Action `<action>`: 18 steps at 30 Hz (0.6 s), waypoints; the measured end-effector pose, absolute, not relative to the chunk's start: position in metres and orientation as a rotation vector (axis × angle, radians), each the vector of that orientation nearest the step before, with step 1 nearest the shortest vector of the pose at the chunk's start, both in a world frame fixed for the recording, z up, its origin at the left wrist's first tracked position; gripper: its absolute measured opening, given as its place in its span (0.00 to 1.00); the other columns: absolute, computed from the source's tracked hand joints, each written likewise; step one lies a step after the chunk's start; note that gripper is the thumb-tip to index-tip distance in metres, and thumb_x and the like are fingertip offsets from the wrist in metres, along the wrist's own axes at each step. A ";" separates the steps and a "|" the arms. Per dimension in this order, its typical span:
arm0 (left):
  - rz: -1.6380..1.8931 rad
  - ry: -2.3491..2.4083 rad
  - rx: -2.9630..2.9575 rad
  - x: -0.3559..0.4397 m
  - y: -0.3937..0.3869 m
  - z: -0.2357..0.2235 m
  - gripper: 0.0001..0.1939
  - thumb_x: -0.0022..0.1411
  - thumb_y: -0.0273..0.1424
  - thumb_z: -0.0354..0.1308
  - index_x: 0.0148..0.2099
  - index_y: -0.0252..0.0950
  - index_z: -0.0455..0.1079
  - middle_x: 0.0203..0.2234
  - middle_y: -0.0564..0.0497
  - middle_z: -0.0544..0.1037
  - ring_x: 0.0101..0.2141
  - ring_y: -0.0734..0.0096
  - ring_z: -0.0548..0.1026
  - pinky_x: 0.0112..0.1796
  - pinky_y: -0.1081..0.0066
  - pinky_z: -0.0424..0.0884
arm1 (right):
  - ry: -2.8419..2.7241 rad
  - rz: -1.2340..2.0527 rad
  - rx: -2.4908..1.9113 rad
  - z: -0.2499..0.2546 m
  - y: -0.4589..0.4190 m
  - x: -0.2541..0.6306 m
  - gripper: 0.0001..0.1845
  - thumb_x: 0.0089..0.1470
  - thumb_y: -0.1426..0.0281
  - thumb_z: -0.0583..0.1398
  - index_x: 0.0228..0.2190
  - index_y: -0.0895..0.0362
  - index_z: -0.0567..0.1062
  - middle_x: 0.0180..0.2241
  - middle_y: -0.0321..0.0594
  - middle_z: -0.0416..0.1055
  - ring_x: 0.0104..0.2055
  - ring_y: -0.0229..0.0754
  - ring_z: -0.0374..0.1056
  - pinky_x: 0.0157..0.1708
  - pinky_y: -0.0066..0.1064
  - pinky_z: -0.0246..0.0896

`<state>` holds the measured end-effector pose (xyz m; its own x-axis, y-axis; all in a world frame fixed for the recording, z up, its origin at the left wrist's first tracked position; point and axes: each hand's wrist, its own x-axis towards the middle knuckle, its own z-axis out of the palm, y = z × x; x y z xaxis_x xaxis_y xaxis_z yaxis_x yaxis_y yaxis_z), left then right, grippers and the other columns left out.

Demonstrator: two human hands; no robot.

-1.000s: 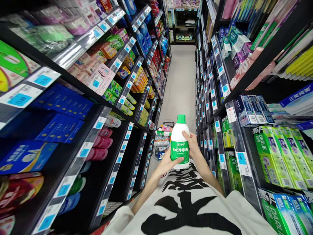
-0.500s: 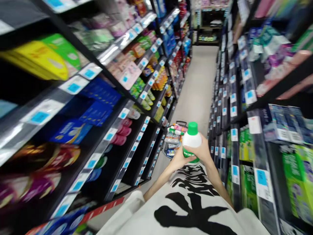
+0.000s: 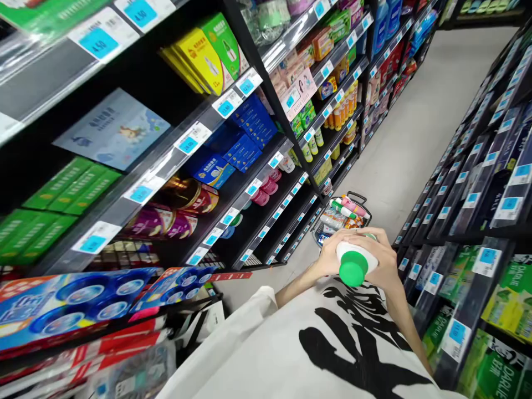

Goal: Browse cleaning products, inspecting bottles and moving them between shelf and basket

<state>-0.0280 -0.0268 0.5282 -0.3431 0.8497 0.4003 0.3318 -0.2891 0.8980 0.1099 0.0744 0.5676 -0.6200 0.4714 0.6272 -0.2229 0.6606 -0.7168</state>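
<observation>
A white bottle (image 3: 369, 247) with a green cap (image 3: 353, 269) is held between both hands in front of my chest. Its cap end tilts toward me, and its far end is mostly hidden by fingers. My left hand (image 3: 331, 253) is closed around the left side of the bottle. From the right, my right hand (image 3: 384, 256) wraps over it. Just beyond the hands, on the floor, sits a basket (image 3: 357, 197) filled with packaged goods, among them a green-and-white tube (image 3: 341, 208) and a pink package (image 3: 353, 206).
Tall shelves line both sides of the aisle floor (image 3: 399, 111). On the left are yellow boxes (image 3: 203, 58), blue boxes (image 3: 243, 149) and purple-lidded jars (image 3: 178, 221). Blue multi-packs (image 3: 83, 305) jut out at lower left. Green toothpaste boxes (image 3: 505, 354) stand low on the right.
The bottle has gone from upright to tipped, its green cap now pointing toward me. My view has turned left, bringing more of the left shelves into sight.
</observation>
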 end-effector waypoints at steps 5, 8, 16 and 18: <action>1.538 1.770 1.252 -0.035 -0.037 0.515 0.31 0.52 0.42 0.73 0.55 0.33 0.73 0.49 0.38 0.81 0.48 0.48 0.80 0.55 0.50 0.75 | -2.065 1.206 -0.360 0.552 0.077 0.092 0.25 0.53 0.65 0.72 0.53 0.47 0.80 0.54 0.46 0.79 0.60 0.60 0.70 0.61 0.55 0.69; 1.415 1.946 1.072 -0.046 -0.045 0.501 0.33 0.47 0.37 0.74 0.55 0.35 0.72 0.46 0.42 0.82 0.44 0.52 0.81 0.52 0.53 0.77 | -2.218 1.342 -0.410 0.537 0.078 0.075 0.28 0.54 0.61 0.71 0.56 0.49 0.78 0.65 0.49 0.69 0.67 0.61 0.64 0.69 0.56 0.60; 1.229 2.294 0.728 -0.107 -0.107 0.463 0.27 0.45 0.32 0.75 0.50 0.37 0.75 0.46 0.46 0.83 0.45 0.56 0.81 0.53 0.57 0.74 | -2.776 1.609 -0.305 0.493 0.086 0.042 0.29 0.65 0.55 0.64 0.62 0.52 0.71 0.62 0.51 0.72 0.65 0.59 0.68 0.65 0.54 0.64; 1.163 2.436 0.556 -0.130 -0.130 0.452 0.28 0.45 0.34 0.76 0.49 0.37 0.75 0.43 0.47 0.84 0.43 0.57 0.81 0.53 0.57 0.74 | -2.854 1.619 -0.288 0.484 0.086 0.030 0.28 0.66 0.57 0.62 0.62 0.52 0.71 0.62 0.52 0.73 0.64 0.59 0.70 0.65 0.54 0.64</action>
<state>-0.1301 -0.1301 0.4520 -0.8481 0.5022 -0.1689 0.1845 0.5788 0.7943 0.0304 0.0861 0.4837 -0.9733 0.0765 -0.2166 0.2251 0.5045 -0.8335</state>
